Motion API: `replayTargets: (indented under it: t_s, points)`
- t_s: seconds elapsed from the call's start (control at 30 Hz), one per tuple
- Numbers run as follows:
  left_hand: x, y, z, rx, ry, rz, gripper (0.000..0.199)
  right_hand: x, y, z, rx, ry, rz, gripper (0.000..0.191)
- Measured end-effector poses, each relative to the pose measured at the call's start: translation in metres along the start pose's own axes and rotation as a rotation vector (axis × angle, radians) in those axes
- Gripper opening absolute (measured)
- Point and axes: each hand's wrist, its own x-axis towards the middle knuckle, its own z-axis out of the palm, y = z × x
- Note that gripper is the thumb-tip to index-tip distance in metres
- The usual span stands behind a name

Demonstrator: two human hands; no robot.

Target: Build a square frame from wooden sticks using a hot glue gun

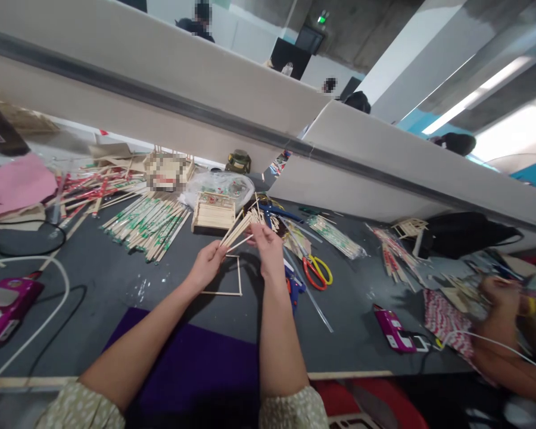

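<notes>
My left hand [208, 262] is closed around the lower ends of a small bundle of thin wooden sticks [236, 231], which fan out up and to the right. One stick [240, 242] angles away from the rest, and the fingers of my right hand [267, 241] pinch its far end. Below my hands, a square frame of joined sticks [240, 276] lies on the grey table [339, 351], partly hidden by my left hand. Just beyond the bundle stands a small tray-like model built of sticks [214, 213]. More loose sticks [270, 220] lie behind my right hand.
Green-printed wrapped chopsticks [147, 223] are spread at left. Red-and-yellow-handled scissors [317, 271], a blue glue gun [295, 286] and clear glue sticks [319, 310] lie right of my right arm. A partition [161, 113] runs behind. A co-worker's hand [500, 292] is at far right.
</notes>
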Motion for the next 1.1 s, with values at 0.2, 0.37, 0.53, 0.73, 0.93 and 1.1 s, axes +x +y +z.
replayTargets:
  t_s: [0.2, 0.37, 0.53, 0.73, 0.93, 1.1]
  points:
    - [-0.004, 0.005, 0.001, -0.034, -0.055, -0.023, 0.057, -0.001, -0.013, 0.012, -0.008, 0.009, -0.029, 0.023]
    - [-0.004, 0.012, -0.001, -0.269, -0.147, -0.217, 0.061, 0.015, -0.025, -0.003, 0.081, 0.148, -0.107, 0.016]
    - [0.001, 0.010, -0.005, -0.459, -0.070, -0.237, 0.057, 0.061, -0.018, -0.023, 0.167, 0.491, -0.266, 0.020]
    - [0.002, 0.011, -0.006, -0.556, -0.075, -0.263, 0.045, 0.083, 0.015, -0.034, -0.244, 0.406, -0.074, 0.029]
    - [-0.001, 0.014, -0.004, -0.460, -0.068, -0.249, 0.053, 0.003, 0.007, -0.015, -1.032, -0.112, -0.744, 0.062]
    - [-0.010, 0.026, -0.003, -0.305, -0.265, -0.238, 0.055, -0.026, 0.002, 0.002, -0.950, -0.398, -0.752, 0.026]
